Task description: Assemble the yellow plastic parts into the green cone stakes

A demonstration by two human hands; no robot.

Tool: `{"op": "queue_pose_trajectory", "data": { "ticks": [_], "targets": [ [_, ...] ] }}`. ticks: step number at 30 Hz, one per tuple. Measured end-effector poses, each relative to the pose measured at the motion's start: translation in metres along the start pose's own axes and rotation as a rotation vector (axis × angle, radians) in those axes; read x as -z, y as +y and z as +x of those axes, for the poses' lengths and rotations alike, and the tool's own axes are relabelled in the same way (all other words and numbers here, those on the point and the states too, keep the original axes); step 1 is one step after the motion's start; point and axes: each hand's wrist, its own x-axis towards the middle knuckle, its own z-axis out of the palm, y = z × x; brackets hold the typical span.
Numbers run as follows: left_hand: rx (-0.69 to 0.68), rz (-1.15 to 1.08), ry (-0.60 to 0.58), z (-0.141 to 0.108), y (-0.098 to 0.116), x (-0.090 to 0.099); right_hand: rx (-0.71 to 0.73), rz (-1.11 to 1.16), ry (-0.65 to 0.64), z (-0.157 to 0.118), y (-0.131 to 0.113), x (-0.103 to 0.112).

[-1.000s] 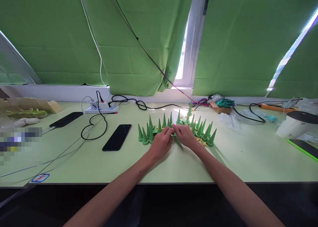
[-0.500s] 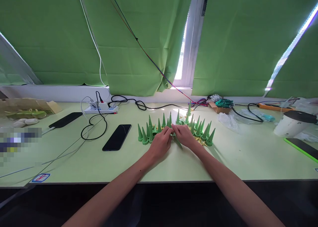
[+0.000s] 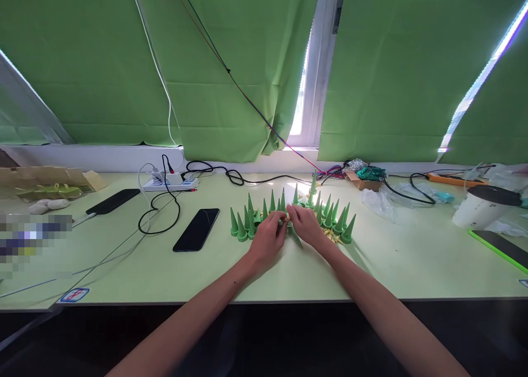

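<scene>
My left hand [image 3: 269, 235] is closed, fingers curled around a small green plastic piece [image 3: 281, 222] that shows only in part. Right beside it, my right hand [image 3: 304, 223] pinches at the same spot; its fingertips hide what they grip, though a yellowish bit shows between the hands. Under the hands, a green cone [image 3: 296, 237] lies tilted on the table. Several green pointed cones stand upright on round bases, one group [image 3: 241, 228] left of my hands and another [image 3: 340, 223] to the right. Small yellow pieces [image 3: 331, 235] lie scattered among the right group.
Left of the cones lies a black phone [image 3: 196, 230]; farther left are a second dark phone [image 3: 113, 201] and a power strip [image 3: 170, 183] with looping cables. A lidded white cup [image 3: 482, 208], a green-edged phone [image 3: 499, 249], plastic bags [image 3: 377, 204] and a small cardboard box [image 3: 363, 182] are on the right.
The hands have shifted slightly at the fingertips, and the green piece in my left hand shows more now. The camera view has moved a little; the cones stand as before.
</scene>
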Motion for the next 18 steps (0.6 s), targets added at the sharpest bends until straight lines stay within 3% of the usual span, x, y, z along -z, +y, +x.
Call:
{"op": "queue_pose_trajectory", "data": {
  "ticks": [10, 18],
  "targets": [
    [0.117, -0.128, 0.038, 0.001, 0.002, 0.000, 0.027, 0.133, 0.163, -0.003, -0.015, 0.011],
    [0.233, -0.276, 0.015, 0.001, -0.004, -0.002, 0.155, 0.210, 0.009, -0.011, -0.020, 0.010]
  ]
}}
